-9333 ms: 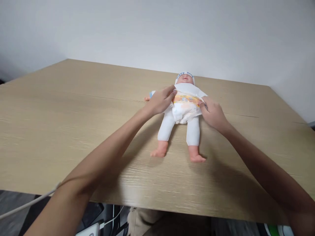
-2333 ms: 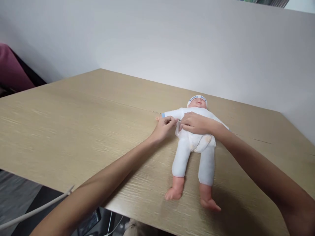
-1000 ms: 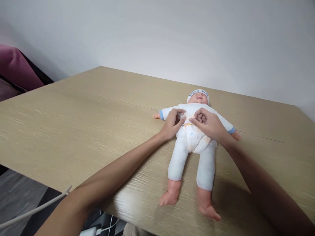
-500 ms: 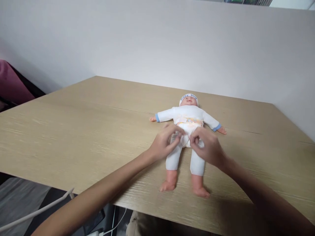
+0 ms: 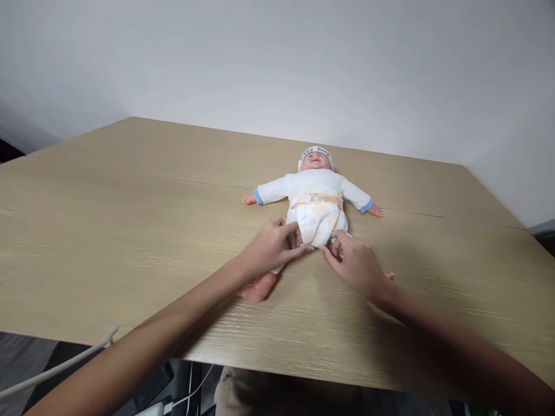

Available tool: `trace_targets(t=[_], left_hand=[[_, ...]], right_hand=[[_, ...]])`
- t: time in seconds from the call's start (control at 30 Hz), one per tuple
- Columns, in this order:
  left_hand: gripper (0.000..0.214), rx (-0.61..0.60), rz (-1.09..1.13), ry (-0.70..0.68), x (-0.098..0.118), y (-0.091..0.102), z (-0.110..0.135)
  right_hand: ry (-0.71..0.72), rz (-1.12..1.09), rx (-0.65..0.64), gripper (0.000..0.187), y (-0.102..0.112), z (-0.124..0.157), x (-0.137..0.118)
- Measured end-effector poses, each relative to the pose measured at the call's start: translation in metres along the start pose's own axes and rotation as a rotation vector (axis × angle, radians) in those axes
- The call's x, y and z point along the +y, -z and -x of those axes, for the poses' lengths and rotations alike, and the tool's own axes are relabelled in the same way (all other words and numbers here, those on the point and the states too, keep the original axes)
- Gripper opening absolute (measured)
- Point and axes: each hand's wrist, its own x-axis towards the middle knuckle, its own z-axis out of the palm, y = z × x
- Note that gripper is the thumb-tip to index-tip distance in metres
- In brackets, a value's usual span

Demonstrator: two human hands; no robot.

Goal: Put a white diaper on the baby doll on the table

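Note:
A baby doll [image 5: 315, 181] in a white suit with blue cuffs and a lettered cap lies on its back, arms spread. Around its hips is a white diaper [image 5: 318, 222] with an orange patterned waistband. My left hand [image 5: 273, 244] pinches the diaper's lower edge by the leg on the left side. On the other side, my right hand [image 5: 356, 260] has its fingers closed on the opposite leg edge, close to the crotch. The doll's legs are splayed outward. One foot [image 5: 259, 288] shows beside my left forearm; the other leg is mostly hidden behind my right hand.
The doll lies on a wood-grain table [image 5: 130, 219] that meets a plain pale wall [image 5: 243, 63]. A thick white cable or tube [image 5: 56, 367] rises at the near left edge. Thinner cables and dark items are below the table.
Both hands have moved onto the diaper's leg edges and gripped them. The doll's legs, straight before, are now splayed apart. The view has shifted slightly, so the doll appears further left and higher.

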Motion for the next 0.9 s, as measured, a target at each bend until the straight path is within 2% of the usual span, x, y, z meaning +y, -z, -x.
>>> trace_targets(t=[0.13,0.27,0.37,0.47,0.53,0.63,0.9], left_hand=[[0.034,0.055,-0.066,0.032,0.009,-0.010,-0.003],[0.035,0.072,-0.073,0.039,0.009,-0.015,-0.001],[0.034,0.072,-0.038,0.030,0.005,-0.017,0.000],[0.025,0.088,0.030,-0.034,0.001,-0.016,0.000],[0.016,0.115,0.080,-0.085,-0.001,-0.015,0.000],[0.015,0.131,0.127,-0.112,-0.002,-0.014,0.001],[0.008,0.089,0.182,-0.124,-0.002,-0.011,-0.002]], right_hand=[[0.034,0.000,0.020,0.016,-0.008,0.003,-0.001],[0.106,0.039,0.034,0.002,-0.012,0.007,0.004],[0.135,0.050,0.050,0.016,-0.016,0.011,0.007],[0.160,0.047,0.067,0.023,-0.017,0.014,0.007],[0.167,0.043,0.077,0.025,-0.017,0.015,0.005],[0.161,0.011,0.068,0.026,-0.014,0.014,0.003],[0.143,-0.080,-0.023,0.028,-0.008,0.011,0.002]])
